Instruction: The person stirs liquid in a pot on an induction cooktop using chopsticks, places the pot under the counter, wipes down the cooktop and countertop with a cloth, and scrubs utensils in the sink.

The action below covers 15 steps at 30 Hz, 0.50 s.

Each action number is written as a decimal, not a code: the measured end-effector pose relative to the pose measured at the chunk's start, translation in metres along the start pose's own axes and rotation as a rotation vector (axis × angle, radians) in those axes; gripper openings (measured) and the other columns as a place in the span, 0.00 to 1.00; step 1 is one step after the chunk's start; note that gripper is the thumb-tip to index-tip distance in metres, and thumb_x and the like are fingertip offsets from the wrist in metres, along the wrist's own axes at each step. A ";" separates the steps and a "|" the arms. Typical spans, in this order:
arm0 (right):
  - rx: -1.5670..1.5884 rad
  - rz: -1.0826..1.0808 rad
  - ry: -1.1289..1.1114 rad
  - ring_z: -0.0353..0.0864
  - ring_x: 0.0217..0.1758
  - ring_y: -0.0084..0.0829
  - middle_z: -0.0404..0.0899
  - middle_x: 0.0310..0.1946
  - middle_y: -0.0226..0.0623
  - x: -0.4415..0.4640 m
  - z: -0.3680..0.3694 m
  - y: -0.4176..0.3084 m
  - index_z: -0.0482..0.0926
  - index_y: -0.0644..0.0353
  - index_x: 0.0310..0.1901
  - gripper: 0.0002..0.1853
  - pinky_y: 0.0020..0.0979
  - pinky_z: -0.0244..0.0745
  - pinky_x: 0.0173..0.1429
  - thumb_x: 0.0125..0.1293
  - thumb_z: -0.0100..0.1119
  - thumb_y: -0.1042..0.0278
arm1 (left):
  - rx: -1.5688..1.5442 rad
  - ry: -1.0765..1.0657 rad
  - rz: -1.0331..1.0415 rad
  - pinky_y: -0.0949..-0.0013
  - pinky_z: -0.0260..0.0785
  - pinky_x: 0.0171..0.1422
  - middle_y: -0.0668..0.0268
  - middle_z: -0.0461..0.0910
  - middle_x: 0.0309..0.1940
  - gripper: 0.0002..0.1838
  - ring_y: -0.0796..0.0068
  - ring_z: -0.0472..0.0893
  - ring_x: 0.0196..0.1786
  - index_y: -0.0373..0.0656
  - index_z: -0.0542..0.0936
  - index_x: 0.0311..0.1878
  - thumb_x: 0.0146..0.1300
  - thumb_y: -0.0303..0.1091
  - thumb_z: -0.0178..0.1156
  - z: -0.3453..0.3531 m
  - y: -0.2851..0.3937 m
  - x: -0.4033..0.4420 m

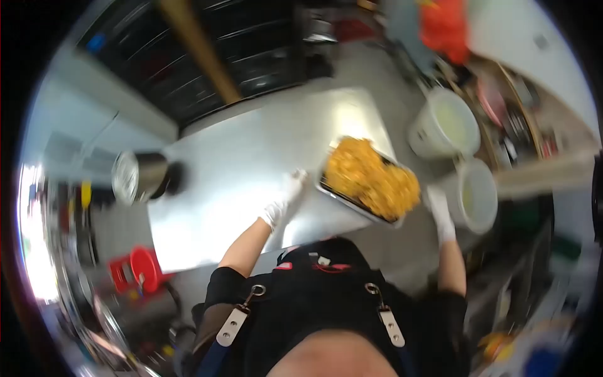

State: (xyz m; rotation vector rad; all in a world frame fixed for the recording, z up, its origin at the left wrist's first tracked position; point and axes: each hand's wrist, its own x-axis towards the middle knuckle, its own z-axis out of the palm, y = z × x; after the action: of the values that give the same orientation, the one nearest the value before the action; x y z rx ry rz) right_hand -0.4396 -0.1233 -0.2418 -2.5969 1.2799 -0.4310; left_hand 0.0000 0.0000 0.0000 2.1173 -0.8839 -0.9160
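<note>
Food (370, 179), orange-yellow, lies heaped in the tray (352, 203), over one corner of the steel table (239, 163). Left of the tray is the gloved left hand (294, 187); just right of it, the gloved right hand (436, 202) (both blurred: I cannot tell how far open either is, or whether it holds anything).

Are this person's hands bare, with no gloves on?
No, the left hand and the right hand both wear white gloves.

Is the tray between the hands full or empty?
Full: a yellow-orange mass covers most of the tray, leaving mainly its rim and dark inner edges showing.
</note>
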 end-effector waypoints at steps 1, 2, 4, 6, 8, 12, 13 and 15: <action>-0.145 -0.095 -0.043 0.77 0.32 0.38 0.77 0.30 0.38 -0.052 0.012 0.005 0.79 0.59 0.38 0.07 0.37 0.72 0.35 0.60 0.54 0.69 | 0.021 0.033 0.039 0.76 0.71 0.37 0.69 0.79 0.32 0.11 0.82 0.75 0.33 0.43 0.77 0.46 0.69 0.40 0.54 0.011 -0.062 -0.002; -0.285 -0.196 -0.072 0.76 0.34 0.38 0.75 0.31 0.38 -0.104 0.024 0.011 0.79 0.58 0.37 0.07 0.38 0.72 0.34 0.60 0.53 0.70 | 0.044 0.067 0.076 0.77 0.70 0.38 0.70 0.78 0.32 0.13 0.83 0.75 0.32 0.42 0.77 0.47 0.70 0.41 0.53 0.024 -0.122 -0.006; -0.067 -0.211 -0.312 0.77 0.35 0.38 0.76 0.31 0.39 -0.136 -0.011 0.008 0.79 0.59 0.38 0.07 0.37 0.72 0.36 0.60 0.53 0.70 | 0.065 0.049 -0.173 0.75 0.71 0.41 0.69 0.79 0.34 0.15 0.81 0.76 0.35 0.39 0.77 0.51 0.70 0.40 0.51 0.063 -0.052 -0.099; 0.063 -0.197 -0.427 0.77 0.36 0.37 0.77 0.32 0.39 -0.094 -0.040 0.075 0.79 0.60 0.39 0.07 0.37 0.72 0.38 0.61 0.53 0.70 | -0.111 0.096 -0.337 0.63 0.72 0.54 0.53 0.82 0.41 0.17 0.60 0.82 0.45 0.35 0.78 0.50 0.67 0.38 0.52 0.153 0.002 -0.146; 0.197 -0.194 -0.524 0.78 0.37 0.37 0.77 0.33 0.40 -0.028 -0.068 0.124 0.79 0.60 0.40 0.08 0.36 0.72 0.40 0.62 0.53 0.70 | -0.355 0.271 -0.461 0.69 0.73 0.47 0.61 0.82 0.35 0.15 0.72 0.81 0.37 0.38 0.79 0.50 0.67 0.36 0.52 0.229 0.021 -0.154; 0.339 -0.248 -0.699 0.79 0.39 0.37 0.79 0.35 0.41 0.080 -0.092 0.180 0.79 0.62 0.42 0.09 0.35 0.73 0.43 0.63 0.53 0.70 | -0.374 0.644 -0.473 0.71 0.73 0.43 0.63 0.82 0.32 0.14 0.75 0.80 0.35 0.36 0.79 0.49 0.68 0.34 0.51 0.272 0.126 -0.154; 0.223 -0.266 -0.641 0.79 0.40 0.37 0.79 0.35 0.42 0.124 -0.127 0.177 0.79 0.62 0.42 0.09 0.35 0.73 0.44 0.63 0.53 0.70 | -0.730 0.629 -0.386 0.72 0.73 0.43 0.63 0.82 0.32 0.14 0.75 0.80 0.35 0.37 0.79 0.49 0.68 0.34 0.51 0.318 0.099 -0.140; 0.224 -0.291 -0.610 0.79 0.41 0.36 0.80 0.36 0.42 0.111 -0.097 0.102 0.79 0.63 0.43 0.09 0.34 0.73 0.46 0.64 0.53 0.70 | -0.845 0.805 -0.256 0.72 0.73 0.43 0.63 0.82 0.33 0.14 0.76 0.80 0.35 0.37 0.80 0.48 0.68 0.34 0.51 0.267 -0.023 -0.186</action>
State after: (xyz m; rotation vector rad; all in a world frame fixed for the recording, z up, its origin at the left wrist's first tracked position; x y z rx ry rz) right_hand -0.4846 -0.2787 -0.1647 -2.4361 0.6190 0.1672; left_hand -0.3009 0.0781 -0.0972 1.5970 0.1850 -0.3520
